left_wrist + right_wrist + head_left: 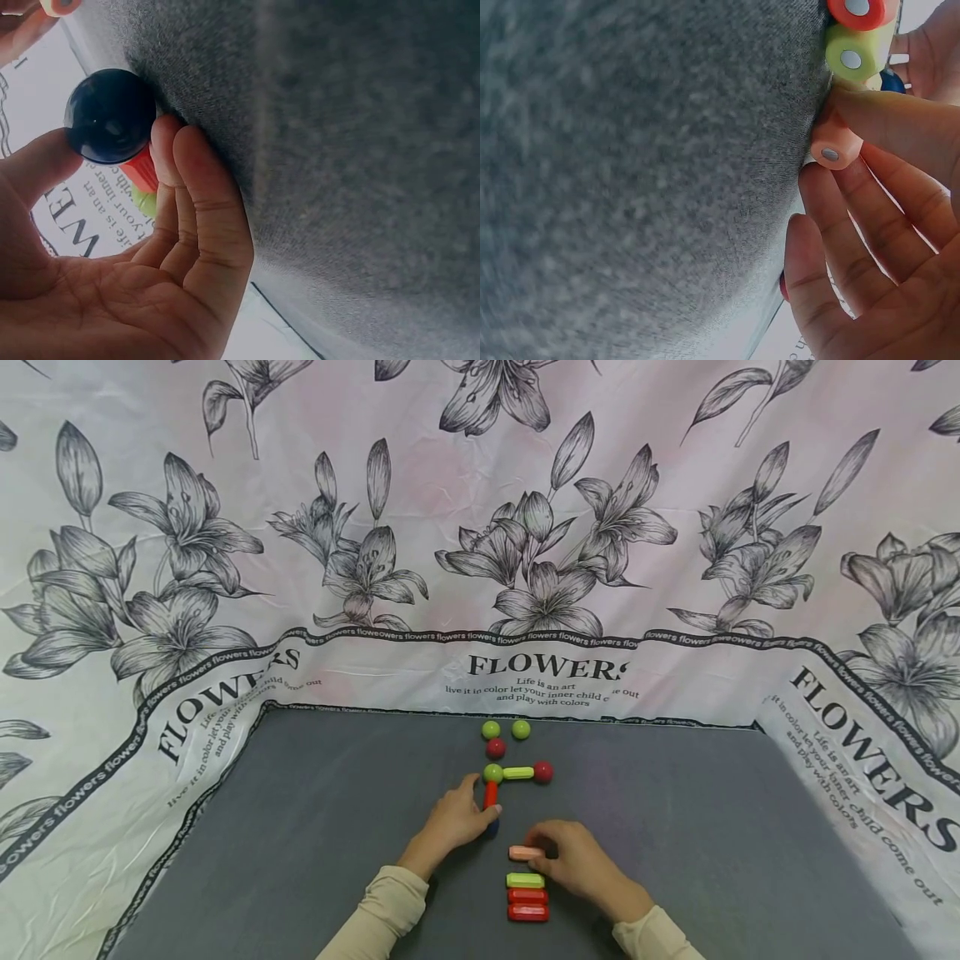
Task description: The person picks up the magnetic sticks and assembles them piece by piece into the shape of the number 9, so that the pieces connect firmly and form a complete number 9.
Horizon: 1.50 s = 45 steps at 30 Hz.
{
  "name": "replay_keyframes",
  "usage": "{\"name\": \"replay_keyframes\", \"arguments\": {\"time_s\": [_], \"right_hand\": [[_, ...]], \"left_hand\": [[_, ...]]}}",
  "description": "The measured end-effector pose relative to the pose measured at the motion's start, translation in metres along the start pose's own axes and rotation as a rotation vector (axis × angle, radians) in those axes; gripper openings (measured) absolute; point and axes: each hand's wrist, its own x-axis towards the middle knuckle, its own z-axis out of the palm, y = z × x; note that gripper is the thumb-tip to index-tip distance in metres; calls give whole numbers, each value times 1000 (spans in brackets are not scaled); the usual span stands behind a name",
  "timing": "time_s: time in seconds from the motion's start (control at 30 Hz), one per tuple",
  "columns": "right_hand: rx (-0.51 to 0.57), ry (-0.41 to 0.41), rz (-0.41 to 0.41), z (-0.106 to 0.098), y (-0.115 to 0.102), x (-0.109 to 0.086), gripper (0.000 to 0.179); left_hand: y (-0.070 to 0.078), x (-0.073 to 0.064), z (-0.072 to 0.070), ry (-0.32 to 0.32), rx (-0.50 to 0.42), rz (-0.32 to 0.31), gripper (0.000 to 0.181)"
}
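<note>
My left hand [453, 817] is at a joined build and holds its near end, a dark blue ball [109, 116], between thumb and fingers. A red magnetic rod [491, 794] runs from that ball to a green ball [492, 774]. From there a yellow-green rod [517, 773] leads right to a dark red ball [543, 772]. My right hand [576, 862] pinches a peach magnetic rod [835, 147] by its right part, low over the table. A silvery disc shows on the rod's end in the right wrist view.
Just nearer than the peach rod lie a loose yellow-green rod [525, 881] and two red rods [528, 912], side by side. Beyond the build sit a loose red ball [496, 748] and two green balls [521, 729]. A flowered cloth [540, 677] borders the grey tabletop [337, 793].
</note>
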Motion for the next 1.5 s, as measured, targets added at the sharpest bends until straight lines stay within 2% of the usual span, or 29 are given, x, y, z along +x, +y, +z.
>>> {"name": "replay_keyframes", "arguments": {"time_s": [0.17, 0.43, 0.7, 0.87, 1.5], "right_hand": [[-9, 11, -26, -1, 1, 1, 11], [15, -33, 5, -5, 1, 2, 12], [7, -51, 9, -5, 4, 8, 10], [2, -27, -3, -4, 6, 12, 8], [-7, 9, 32, -3, 4, 23, 15]], "left_hand": [[1, -1, -2, -10, 6, 9, 70], [3, -2, -3, -48, 9, 13, 74], [1, -5, -2, -46, -3, 3, 74], [1, -5, -2, -48, -1, 0, 73], [2, -3, -2, -45, 3, 0, 71]]}}
